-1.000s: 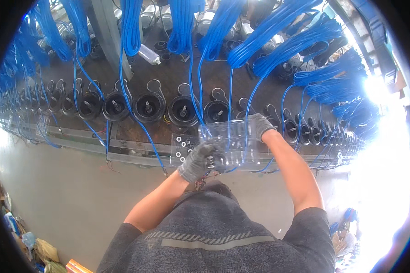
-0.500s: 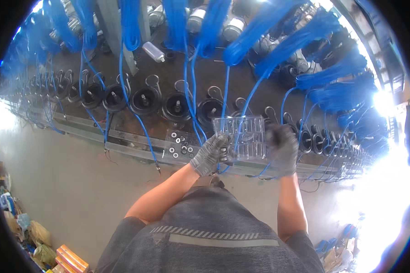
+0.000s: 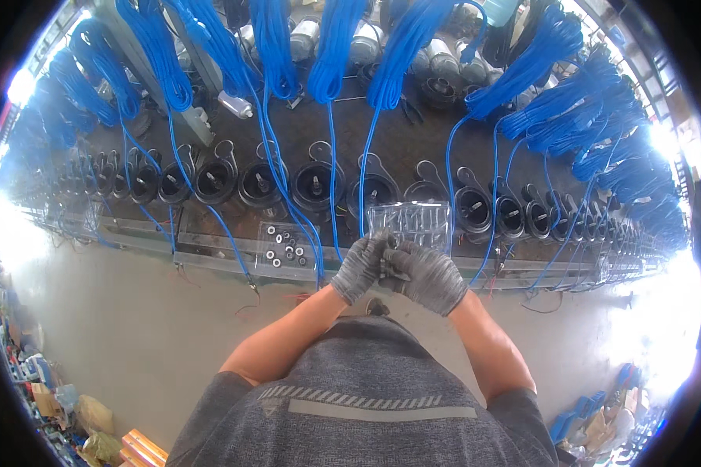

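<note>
Both my hands wear grey gloves and meet in front of my chest, at the bench's near edge. My left hand [image 3: 358, 268] is closed on the near-left corner of a clear plastic compartment tray [image 3: 424, 220]. Beside it, my right hand [image 3: 430, 274] has its fingers pinched together against the left fingertips. What those right fingers hold is too small and covered to make out. Just beyond the tray stand black round wheel-like parts [image 3: 317, 184] with metal hooks and upright centre pins. Left of my hands, several small black and white rings [image 3: 290, 253] lie on a clear sheet.
Thick coils of blue cable [image 3: 331, 70] hang across the far side, their single strands running down over the bench edge [image 3: 202, 263]. Behind them are silver cylinders [image 3: 366, 43], pliers [image 3: 411, 111] and a whitish bottle [image 3: 235, 105]. Orange boxes [image 3: 142, 449] sit on the floor, lower left.
My right hand has come left from the tray's right side to meet my left hand. The view has shifted, so the bench parts appear further left, while the tray stays at my hands.
</note>
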Tool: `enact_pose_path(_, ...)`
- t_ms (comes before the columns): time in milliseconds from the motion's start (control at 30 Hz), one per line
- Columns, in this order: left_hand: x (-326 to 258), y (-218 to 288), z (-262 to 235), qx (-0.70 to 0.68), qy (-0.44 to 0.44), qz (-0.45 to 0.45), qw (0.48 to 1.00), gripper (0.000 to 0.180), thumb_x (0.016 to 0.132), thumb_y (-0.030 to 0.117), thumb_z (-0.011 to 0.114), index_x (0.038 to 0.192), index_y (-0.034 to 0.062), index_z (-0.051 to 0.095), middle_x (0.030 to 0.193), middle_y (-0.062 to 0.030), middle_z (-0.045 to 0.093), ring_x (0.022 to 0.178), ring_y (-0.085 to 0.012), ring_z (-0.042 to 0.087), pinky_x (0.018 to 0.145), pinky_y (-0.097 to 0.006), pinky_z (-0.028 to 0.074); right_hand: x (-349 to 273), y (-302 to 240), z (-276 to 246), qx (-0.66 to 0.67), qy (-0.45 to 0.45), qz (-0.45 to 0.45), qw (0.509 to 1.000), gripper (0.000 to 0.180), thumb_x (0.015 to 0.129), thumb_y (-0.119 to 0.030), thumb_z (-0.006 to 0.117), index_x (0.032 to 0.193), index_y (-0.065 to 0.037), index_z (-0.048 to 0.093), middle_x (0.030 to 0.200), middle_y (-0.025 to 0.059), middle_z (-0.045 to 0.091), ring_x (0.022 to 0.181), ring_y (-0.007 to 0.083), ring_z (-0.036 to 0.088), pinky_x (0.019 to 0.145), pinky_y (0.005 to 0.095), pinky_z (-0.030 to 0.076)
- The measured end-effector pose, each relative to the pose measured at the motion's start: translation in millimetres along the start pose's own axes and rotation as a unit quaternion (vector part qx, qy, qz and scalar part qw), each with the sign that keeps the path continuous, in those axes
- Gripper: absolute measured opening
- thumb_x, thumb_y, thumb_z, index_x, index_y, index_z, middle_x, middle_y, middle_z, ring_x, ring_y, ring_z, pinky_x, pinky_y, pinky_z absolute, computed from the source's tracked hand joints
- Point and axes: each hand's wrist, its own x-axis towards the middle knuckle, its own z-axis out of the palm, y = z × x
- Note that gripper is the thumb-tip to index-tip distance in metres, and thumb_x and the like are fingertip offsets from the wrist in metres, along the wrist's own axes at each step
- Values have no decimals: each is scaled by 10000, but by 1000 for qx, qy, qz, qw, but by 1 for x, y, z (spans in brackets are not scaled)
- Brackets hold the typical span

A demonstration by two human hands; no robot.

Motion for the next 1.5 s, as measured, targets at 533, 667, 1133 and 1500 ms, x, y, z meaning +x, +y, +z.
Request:
enact_pose_path(533,-46,-5,-51,27,-9,-6,1000,445,998,466,682,1193,66,667,833,9,630,779,-172,717,703,-317,597,44,108,-34,385,126,315,859,328,1036,-334,647,1117,-20,691,818,37,693,560,85,592,444,244,428)
enact_pose_path(667,-47,-7,-54,40,9,2,999,463,1003,476,671,1204,59,672,886,8,620,794,-169,707,712,-310,580,55,119,-32,358,68,344,866,322,1050,-320,623,1130,-14,681,842,56,701,555,100,592,448,247,438)
enact_pose_path(1133,-37,-29,-60,108,-60,-14,992,407,987,392,718,1244,79,678,1004,-8,703,870,-143,690,791,-300,578,78,122,-38,-152,-45,122,980,306,1000,-238,636,1202,-11,669,1096,237,724,1070,413,685,935,479,528)
enact_pose_path(1500,-16,-21,-50,76,-95,-54,991,320,990,346,731,1218,127,677,1080,4,704,909,-103,649,734,-267,540,107,127,-4,-233,-63,110,964,186,906,-169,639,949,-60,783,1007,196,767,971,350,752,845,456,585)
